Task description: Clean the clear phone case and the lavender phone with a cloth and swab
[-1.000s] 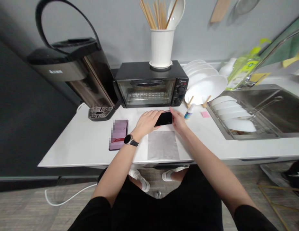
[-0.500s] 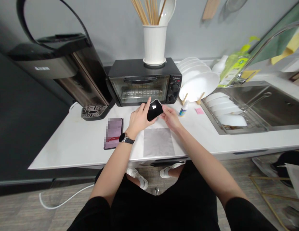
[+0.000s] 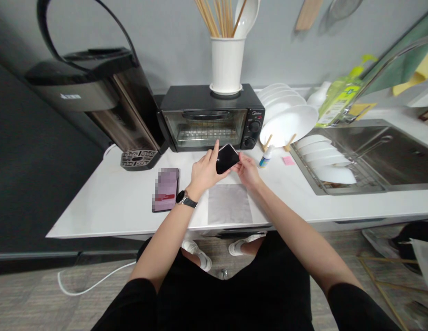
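A dark-screened smartphone (image 3: 227, 159) is held above the counter, tilted, between my two hands. My left hand (image 3: 204, 173) grips its left side and lower edge, with the index finger raised along it. The fingers of my right hand (image 3: 248, 170) pinch the phone's right edge. Below them a grey cloth (image 3: 229, 204) lies flat near the counter's front edge. Left of my watch-wearing wrist lies a second phone (image 3: 166, 189) with a lit, partly blurred screen. To the right of my right hand stand a small spray bottle (image 3: 265, 156) and a pink sticky note (image 3: 288, 160).
A black toaster oven (image 3: 211, 124) stands behind my hands, bearing a white holder (image 3: 227, 64) of chopsticks. On the left is a tall water dispenser (image 3: 106, 101). White plates (image 3: 291, 120) in a rack and a steel sink (image 3: 403, 156) with stacked bowls are on the right.
The camera view has shifted slightly, so the scene sits a little further right. Both hands keep hold of the phone, and the reflection on its screen has shrunk.
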The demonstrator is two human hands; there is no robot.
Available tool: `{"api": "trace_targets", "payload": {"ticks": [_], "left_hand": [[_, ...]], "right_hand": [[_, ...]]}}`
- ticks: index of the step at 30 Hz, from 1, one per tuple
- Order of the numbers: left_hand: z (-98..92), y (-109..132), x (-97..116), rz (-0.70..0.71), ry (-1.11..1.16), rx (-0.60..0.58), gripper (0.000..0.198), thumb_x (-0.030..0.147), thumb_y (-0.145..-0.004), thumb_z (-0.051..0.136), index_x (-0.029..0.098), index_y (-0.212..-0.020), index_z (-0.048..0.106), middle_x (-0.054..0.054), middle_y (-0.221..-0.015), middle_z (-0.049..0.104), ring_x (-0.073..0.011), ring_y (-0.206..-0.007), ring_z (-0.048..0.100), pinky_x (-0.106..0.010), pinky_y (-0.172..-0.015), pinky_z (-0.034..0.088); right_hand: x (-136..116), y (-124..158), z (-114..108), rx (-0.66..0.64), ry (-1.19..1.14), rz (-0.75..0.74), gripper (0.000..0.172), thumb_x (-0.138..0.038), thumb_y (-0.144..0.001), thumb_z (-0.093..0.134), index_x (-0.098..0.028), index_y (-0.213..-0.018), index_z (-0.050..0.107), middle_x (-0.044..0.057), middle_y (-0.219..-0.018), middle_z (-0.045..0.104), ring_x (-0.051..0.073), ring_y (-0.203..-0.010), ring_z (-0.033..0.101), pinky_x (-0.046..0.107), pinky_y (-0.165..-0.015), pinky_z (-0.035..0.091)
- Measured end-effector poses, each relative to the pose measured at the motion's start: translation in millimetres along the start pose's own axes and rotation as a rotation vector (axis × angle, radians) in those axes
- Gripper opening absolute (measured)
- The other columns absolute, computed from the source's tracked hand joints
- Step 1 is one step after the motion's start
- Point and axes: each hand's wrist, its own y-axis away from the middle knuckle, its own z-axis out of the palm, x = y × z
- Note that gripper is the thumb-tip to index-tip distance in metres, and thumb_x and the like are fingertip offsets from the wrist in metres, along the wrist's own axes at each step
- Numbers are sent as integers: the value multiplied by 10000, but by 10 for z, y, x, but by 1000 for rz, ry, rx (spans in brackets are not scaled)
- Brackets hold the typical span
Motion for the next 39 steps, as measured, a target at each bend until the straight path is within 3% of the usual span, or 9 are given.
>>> {"api": "trace_targets", "payload": {"ticks": [4,7,11,15,20,25,29,35,39], "left_hand": [[-6,-4,-4,-5,34,-8,1133,566,-890,773,181,-1739,129,-156,-1325,686,-322,-1112,731,-339,-842,572],[-6,-8,-7,3,69,-4,1143,551,-888,780,185,-1739,110,-162,-1362,683,-327,-1120,735,-352,-862,579],[-11,-20,27,-1,182,-1,1181,547,-873,799,229,-1739,62,-165,-1469,644,-339,-1219,713,-370,-913,589],[-16,-24,38,-9,301,-9,1077,551,-876,800,286,-1716,181,-136,-1551,597,-346,-1326,665,-415,-998,589],[-1,-19,26,-18,410,39,873,471,-882,803,309,-1627,380,-98,-1495,627,-318,-1351,647,-438,-1078,575],[70,-41,48,15,432,102,826,407,-872,813,255,-1584,422,-119,-1491,616,-291,-1380,623,-417,-1152,539],[172,-59,-12,55,483,151,863,421,-892,792,199,-1613,373,-162,-1532,592,-297,-1425,591,-442,-1225,479],[190,-112,-273,-59,531,249,923,464,-1002,660,263,-1732,132,-156,-1529,563,-278,-1451,560,-452,-1190,501],[153,-125,-334,-32,452,176,947,398,-921,787,296,-1713,277,-99,-1378,579,-247,-1343,596,-425,-1190,488]], "right_hand": [[3,5,-8,-36,-46,-24,519,-757,-744,836,-275,-924,767,11,-828,819,205,-775,795,310,-684,673],[-3,2,-8,-45,-63,-23,487,-727,-790,821,-268,-944,766,12,-821,811,197,-769,795,300,-669,669],[-33,-14,8,18,-67,4,473,-736,-848,761,-264,-860,725,-27,-632,714,151,-578,711,256,-562,626],[-70,-26,29,16,-56,-4,545,-787,-710,837,-267,-749,681,-50,-569,664,131,-498,639,247,-513,595],[-68,-35,19,41,50,-79,619,-840,-601,855,-280,-849,767,-54,-652,720,142,-573,682,261,-555,598],[-34,-20,-8,55,111,-125,612,-822,-701,807,-283,-991,807,-33,-762,768,160,-699,734,275,-642,616],[-37,59,13,112,148,-128,584,-811,-767,760,-274,-997,778,9,-861,801,211,-839,782,322,-723,640],[-131,464,-77,266,117,-155,525,-738,-882,707,-248,-1066,740,112,-1129,834,263,-1088,803,353,-857,628],[-148,832,-318,341,129,-148,471,-681,-925,702,-249,-1101,766,116,-1147,836,271,-1101,804,344,-838,622]]}}
